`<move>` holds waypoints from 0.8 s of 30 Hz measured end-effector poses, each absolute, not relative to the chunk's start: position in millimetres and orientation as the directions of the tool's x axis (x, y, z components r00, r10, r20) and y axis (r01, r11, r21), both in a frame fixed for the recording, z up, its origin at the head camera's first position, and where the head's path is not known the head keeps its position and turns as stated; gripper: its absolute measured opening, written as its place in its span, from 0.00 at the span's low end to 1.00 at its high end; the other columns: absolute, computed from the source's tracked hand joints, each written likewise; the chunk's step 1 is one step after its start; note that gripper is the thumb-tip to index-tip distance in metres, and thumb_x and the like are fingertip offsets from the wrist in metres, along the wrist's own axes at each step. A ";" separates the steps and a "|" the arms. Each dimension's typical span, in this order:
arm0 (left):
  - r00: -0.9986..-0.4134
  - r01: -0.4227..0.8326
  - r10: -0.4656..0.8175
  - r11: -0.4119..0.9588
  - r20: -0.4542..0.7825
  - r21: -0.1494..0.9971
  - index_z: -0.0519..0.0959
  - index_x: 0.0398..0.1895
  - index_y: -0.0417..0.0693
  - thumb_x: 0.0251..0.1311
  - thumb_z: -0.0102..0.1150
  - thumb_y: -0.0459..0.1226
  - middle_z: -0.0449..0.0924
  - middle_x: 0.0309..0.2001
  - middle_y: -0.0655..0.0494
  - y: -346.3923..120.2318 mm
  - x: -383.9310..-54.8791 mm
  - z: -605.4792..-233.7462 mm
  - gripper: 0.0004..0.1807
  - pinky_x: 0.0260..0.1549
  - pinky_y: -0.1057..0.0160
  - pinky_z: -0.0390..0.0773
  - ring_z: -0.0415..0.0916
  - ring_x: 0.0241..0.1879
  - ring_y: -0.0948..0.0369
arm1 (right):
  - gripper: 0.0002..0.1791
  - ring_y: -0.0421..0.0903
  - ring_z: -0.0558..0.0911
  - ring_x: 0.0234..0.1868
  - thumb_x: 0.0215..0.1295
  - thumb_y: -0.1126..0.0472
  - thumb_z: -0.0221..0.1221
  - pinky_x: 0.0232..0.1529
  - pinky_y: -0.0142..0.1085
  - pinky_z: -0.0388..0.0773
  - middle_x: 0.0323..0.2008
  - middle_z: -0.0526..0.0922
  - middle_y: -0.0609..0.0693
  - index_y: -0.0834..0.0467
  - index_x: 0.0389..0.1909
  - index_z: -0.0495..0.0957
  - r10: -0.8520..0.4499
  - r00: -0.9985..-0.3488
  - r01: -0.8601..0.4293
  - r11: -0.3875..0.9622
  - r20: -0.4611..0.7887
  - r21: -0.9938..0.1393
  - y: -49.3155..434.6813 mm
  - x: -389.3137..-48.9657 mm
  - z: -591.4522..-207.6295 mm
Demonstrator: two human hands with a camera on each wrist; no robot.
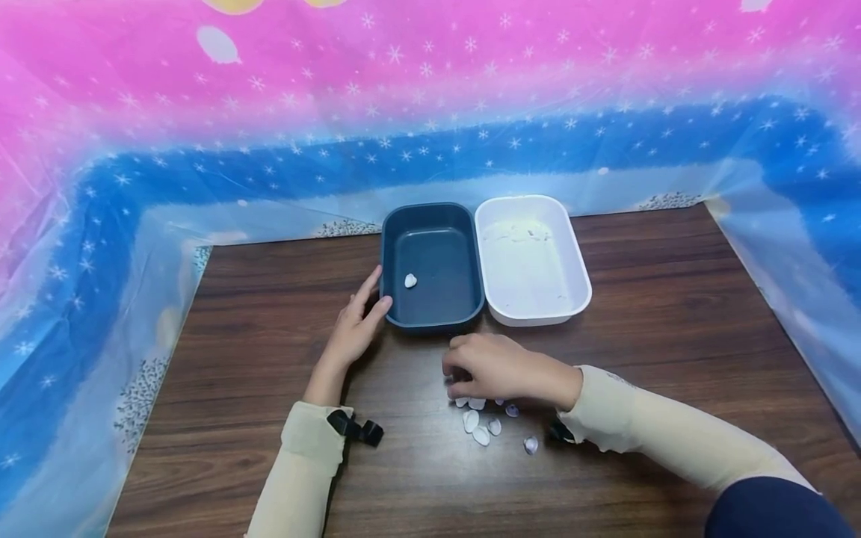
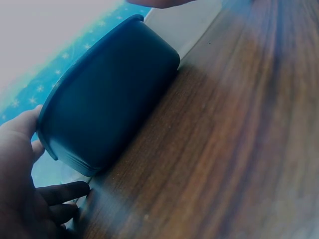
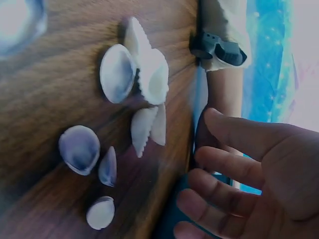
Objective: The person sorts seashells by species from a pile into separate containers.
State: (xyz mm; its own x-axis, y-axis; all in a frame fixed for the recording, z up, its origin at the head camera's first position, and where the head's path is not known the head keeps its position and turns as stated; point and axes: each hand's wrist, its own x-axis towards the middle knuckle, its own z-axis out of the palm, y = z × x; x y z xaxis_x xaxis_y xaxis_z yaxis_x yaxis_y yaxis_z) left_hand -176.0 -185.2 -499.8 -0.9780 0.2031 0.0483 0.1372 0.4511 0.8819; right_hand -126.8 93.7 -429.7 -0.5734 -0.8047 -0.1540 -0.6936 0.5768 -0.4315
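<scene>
My left hand (image 1: 351, 326) touches the left side of a dark blue-green tub (image 1: 433, 324), its thumb at the rim and its fingers extended along the outside wall. One white seashell (image 1: 411, 281) lies inside the tub. My right hand (image 1: 499, 368) hovers over a loose group of seashells (image 1: 471, 421) in front of the tubs. In the right wrist view its fingers (image 3: 219, 194) are loosely bent, with nothing visible between them and the thumb. Those shells, some white with ridged edges (image 3: 153, 77), others purplish (image 3: 79, 149), lie on the wood beside it.
A white tub (image 1: 534, 317) stands right against the dark tub's right side, with small specks on its floor. Both stand toward the back of a dark wooden table (image 1: 673, 321). A pink and blue snowflake cloth (image 1: 430, 142) hangs around the back and sides.
</scene>
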 end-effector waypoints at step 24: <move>-0.978 0.138 0.200 0.444 0.052 0.885 0.54 0.86 0.67 0.82 0.50 0.52 0.61 0.81 0.47 -184.9 -176.2 -500.8 0.35 0.81 0.45 0.35 0.57 0.80 0.48 | 0.12 0.41 0.79 0.35 0.66 0.50 0.73 0.36 0.41 0.79 0.35 0.81 0.43 0.52 0.43 0.87 -0.809 -0.548 -0.734 0.587 -0.213 -0.342 100.1 -117.7 -446.7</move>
State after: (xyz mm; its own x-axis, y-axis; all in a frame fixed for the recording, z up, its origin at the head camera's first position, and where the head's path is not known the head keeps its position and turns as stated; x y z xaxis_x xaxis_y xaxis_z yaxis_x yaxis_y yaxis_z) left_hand -176.2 -184.9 -500.8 -0.9785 0.1997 0.0522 0.1379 0.4445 0.8851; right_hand -117.7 100.1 -446.7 -0.5479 -0.8090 -0.2130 -0.7337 0.5870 -0.3422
